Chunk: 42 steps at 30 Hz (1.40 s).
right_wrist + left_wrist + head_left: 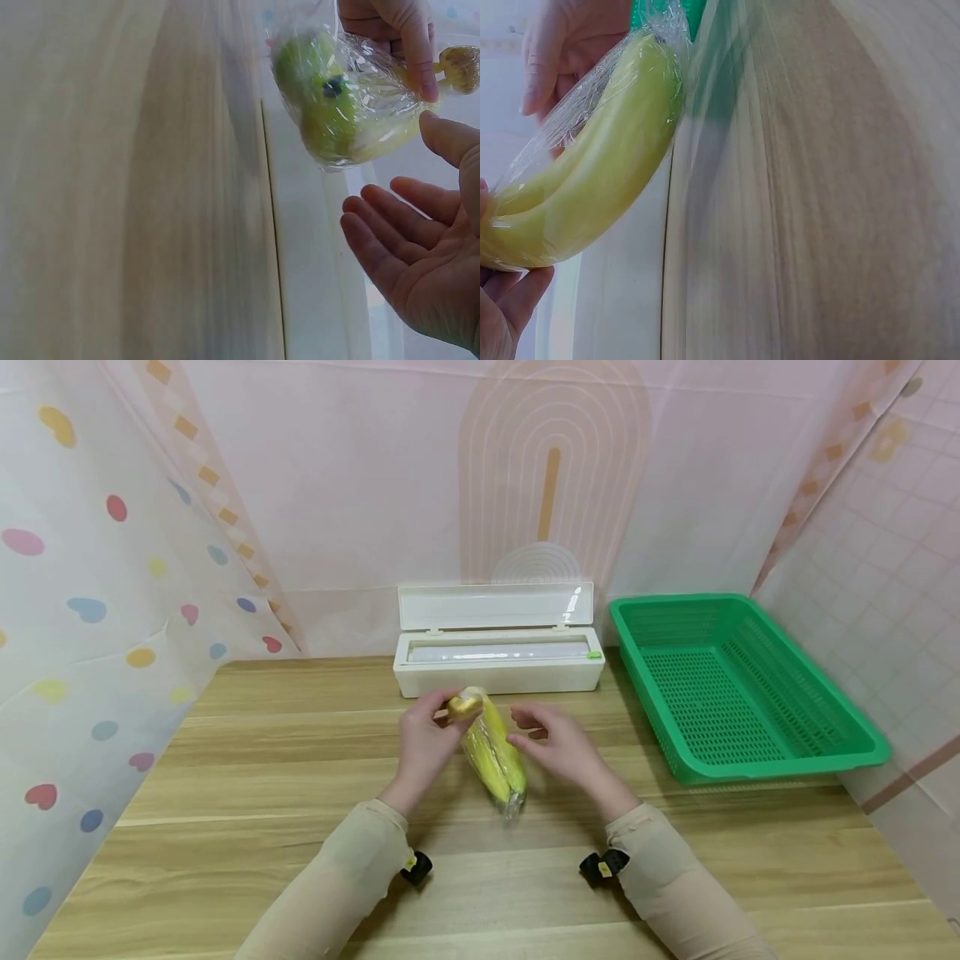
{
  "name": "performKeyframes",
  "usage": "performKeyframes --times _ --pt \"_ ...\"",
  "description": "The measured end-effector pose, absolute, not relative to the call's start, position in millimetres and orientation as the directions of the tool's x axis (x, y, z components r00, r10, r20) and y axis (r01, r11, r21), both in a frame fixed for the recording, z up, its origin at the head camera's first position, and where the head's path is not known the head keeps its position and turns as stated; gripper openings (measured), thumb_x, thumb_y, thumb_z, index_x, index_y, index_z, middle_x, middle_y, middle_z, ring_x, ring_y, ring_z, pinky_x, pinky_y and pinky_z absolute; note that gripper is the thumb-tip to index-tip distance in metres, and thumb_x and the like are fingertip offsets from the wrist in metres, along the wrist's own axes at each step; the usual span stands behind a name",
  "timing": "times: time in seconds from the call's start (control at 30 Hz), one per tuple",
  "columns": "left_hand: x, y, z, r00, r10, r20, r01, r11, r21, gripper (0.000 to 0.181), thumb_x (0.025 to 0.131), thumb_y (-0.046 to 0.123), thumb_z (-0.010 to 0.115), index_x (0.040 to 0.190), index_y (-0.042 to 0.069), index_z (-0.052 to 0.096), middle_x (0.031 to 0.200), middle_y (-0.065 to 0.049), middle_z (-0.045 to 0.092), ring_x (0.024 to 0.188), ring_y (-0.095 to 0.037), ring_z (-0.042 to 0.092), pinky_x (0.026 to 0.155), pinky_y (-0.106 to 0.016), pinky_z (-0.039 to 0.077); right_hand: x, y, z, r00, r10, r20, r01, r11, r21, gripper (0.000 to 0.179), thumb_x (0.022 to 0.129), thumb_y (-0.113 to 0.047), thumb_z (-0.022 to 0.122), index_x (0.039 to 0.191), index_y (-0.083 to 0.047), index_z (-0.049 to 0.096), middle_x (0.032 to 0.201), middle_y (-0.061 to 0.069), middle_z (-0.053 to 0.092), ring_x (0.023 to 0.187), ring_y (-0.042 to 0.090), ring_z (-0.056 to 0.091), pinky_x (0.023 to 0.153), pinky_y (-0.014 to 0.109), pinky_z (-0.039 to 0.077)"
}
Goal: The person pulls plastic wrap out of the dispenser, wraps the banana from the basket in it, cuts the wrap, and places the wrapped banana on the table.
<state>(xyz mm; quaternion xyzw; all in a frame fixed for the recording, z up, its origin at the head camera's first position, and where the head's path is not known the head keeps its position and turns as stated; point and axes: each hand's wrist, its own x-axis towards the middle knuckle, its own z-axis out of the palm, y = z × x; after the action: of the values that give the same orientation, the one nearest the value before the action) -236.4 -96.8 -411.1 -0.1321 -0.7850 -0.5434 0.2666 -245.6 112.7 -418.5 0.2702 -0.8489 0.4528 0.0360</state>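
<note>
Bananas wrapped in clear cling film hang tilted above the table, stem end up toward the back and tips toward the front. My left hand grips them near the stem, thumb and fingers pinching the neck. The film looks crinkled along the fruit and bunched past the tips. To the right of the bananas, my right hand holds nothing; its palm and spread fingers face the fruit, with the thumb close to the neck. Whether the thumb touches the film I cannot tell.
Behind the hands stands a white cling film dispenser, its lid raised and a film roll inside. A green plastic basket sits at the right. Patterned cloth hangs behind the wooden table.
</note>
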Motion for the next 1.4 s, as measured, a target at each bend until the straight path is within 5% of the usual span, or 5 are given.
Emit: performKeyframes --times 0.4,1.23,1.4 --pt "-239.3 -100.5 -413.6 -0.806 -0.135 0.577 0.483 0.414 0.772 0.028 0.077 0.000 0.083 0.099 -0.003 0.067 0.100 -0.015 0.069 0.095 -0.029 0.067 0.073 -0.036 0.060 -239.3 112.5 -420.1 -0.917 -0.390 0.077 -0.287 0.516 -0.807 0.055 0.093 -0.027 0.071 0.132 0.008 0.055 0.116 0.019 0.067 0.102 0.030 0.066 0.090 0.039 0.055" --pt "-239.0 -103.5 -414.0 -0.796 -0.195 0.573 0.465 0.409 0.785 0.029 0.079 0.002 0.082 0.096 -0.004 0.060 0.095 -0.015 0.064 0.088 -0.027 0.065 0.066 -0.016 0.053 -241.0 114.2 -422.5 -0.930 -0.364 0.061 -0.243 0.480 -0.843 0.040 0.092 -0.021 0.071 0.122 0.004 0.064 0.092 0.006 0.068 0.080 0.016 0.061 0.070 0.028 0.055" --pt "-237.8 -103.8 -413.7 -0.823 -0.191 0.534 0.444 0.369 0.817 0.032 0.079 0.002 0.082 0.101 -0.004 0.059 0.098 -0.015 0.062 0.091 -0.026 0.063 0.070 -0.023 0.055 -241.4 116.8 -422.6 -0.937 -0.344 0.062 -0.233 0.485 -0.843 0.040 0.092 -0.020 0.071 0.123 0.004 0.063 0.093 0.007 0.068 0.081 0.017 0.061 0.071 0.029 0.055"
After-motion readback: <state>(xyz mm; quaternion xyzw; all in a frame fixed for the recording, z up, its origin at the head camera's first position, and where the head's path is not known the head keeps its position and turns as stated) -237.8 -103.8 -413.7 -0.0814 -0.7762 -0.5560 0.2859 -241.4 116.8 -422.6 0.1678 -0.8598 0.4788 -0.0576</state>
